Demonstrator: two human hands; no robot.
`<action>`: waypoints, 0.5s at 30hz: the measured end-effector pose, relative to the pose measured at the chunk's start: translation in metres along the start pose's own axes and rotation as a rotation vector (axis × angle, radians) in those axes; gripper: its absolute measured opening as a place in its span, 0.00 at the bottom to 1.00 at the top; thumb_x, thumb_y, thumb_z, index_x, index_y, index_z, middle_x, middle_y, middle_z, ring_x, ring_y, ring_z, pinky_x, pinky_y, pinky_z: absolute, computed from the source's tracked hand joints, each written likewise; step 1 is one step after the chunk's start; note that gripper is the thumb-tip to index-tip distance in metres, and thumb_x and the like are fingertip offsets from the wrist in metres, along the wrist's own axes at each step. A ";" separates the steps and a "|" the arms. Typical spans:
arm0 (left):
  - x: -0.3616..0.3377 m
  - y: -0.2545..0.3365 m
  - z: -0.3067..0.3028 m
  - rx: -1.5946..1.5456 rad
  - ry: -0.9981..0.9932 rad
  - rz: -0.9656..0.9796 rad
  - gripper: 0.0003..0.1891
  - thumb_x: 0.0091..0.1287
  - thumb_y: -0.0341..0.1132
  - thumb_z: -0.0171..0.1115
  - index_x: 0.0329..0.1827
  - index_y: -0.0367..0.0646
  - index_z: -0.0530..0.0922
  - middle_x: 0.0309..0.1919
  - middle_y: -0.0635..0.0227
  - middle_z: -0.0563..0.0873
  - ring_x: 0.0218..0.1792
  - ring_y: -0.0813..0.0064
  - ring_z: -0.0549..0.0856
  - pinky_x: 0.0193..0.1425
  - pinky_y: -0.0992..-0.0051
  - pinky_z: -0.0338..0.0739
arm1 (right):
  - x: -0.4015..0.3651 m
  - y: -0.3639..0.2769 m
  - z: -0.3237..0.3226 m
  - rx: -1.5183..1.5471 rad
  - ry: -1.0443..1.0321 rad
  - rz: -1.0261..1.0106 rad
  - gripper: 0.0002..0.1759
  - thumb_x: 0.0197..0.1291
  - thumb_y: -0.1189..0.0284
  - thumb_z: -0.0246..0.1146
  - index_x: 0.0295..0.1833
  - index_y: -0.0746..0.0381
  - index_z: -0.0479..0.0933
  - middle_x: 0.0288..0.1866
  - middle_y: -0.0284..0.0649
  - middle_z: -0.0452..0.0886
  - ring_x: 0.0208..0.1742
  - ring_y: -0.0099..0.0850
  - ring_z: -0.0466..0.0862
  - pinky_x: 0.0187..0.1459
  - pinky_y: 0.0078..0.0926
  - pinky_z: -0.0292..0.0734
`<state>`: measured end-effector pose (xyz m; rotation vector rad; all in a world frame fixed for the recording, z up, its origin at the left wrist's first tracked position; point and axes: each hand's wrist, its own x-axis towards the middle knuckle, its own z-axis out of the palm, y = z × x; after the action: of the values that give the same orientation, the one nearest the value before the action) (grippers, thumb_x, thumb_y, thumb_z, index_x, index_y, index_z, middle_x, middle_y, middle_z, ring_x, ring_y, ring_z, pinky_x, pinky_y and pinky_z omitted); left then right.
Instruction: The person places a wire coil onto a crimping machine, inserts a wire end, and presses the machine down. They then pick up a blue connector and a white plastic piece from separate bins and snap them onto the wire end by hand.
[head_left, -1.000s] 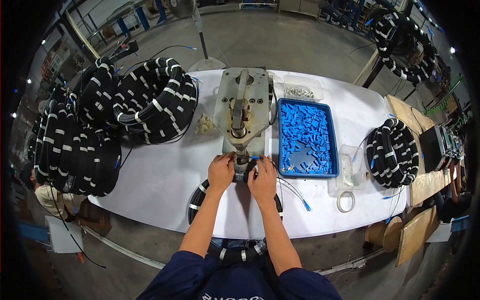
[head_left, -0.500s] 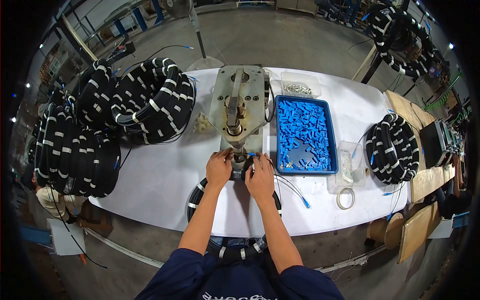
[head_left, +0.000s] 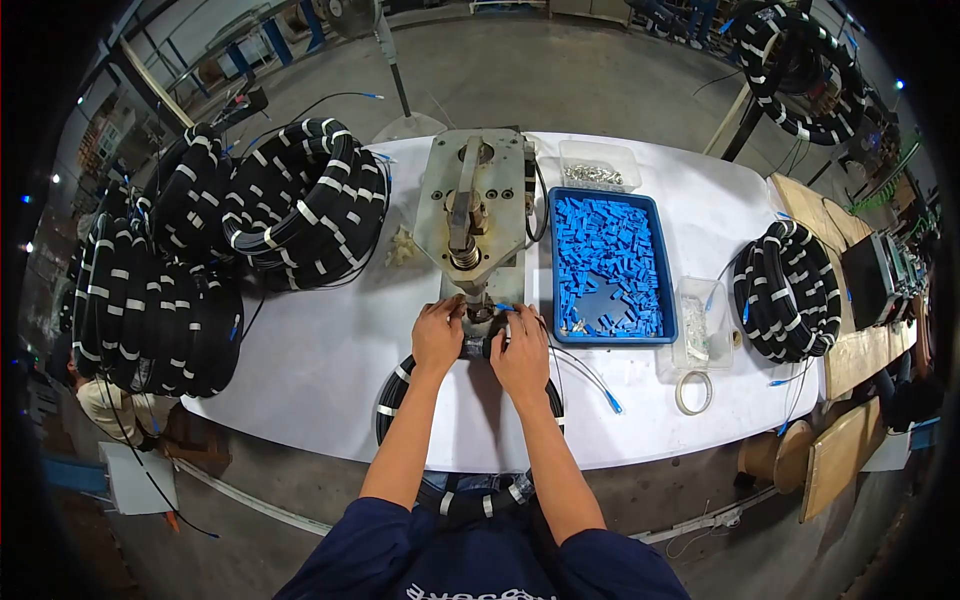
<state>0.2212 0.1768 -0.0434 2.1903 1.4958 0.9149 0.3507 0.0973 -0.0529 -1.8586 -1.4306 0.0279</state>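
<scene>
A grey metal press (head_left: 478,200) stands on the white table before me, and both my hands work at its lower head (head_left: 479,305). My left hand (head_left: 437,337) is closed at the left of the head, its fingertips bent inward; what they pinch is hidden. On the right, my right hand (head_left: 520,352) is closed around a black cable end, with a blue connector (head_left: 506,308) showing at its fingertips. A black cable coil (head_left: 392,395) with white tape bands hangs below my hands over the table's front edge. Loose blue-tipped leads (head_left: 597,388) extend to the right.
A blue tray (head_left: 557,290) of blue connectors sits right of the press. Behind it is a clear box (head_left: 625,160) of metal parts. A tape roll (head_left: 693,393) and small clear container (head_left: 690,350) lie nearby. Taped coils (head_left: 300,205) crowd the left; another coil (head_left: 787,292) lies right.
The view has shifted very slightly. Both hands keep the same place and grip at the press.
</scene>
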 end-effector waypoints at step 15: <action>0.001 -0.003 0.002 -0.028 -0.005 0.011 0.13 0.66 0.30 0.56 0.49 0.43 0.85 0.40 0.59 0.89 0.43 0.52 0.84 0.50 0.59 0.79 | 0.001 0.001 0.000 0.048 0.019 0.000 0.17 0.59 0.76 0.61 0.53 0.72 0.77 0.62 0.52 0.76 0.67 0.52 0.74 0.70 0.46 0.67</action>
<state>0.2202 0.1787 -0.0465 2.1814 1.4619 0.9280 0.3521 0.0984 -0.0536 -1.8151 -1.4053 0.0434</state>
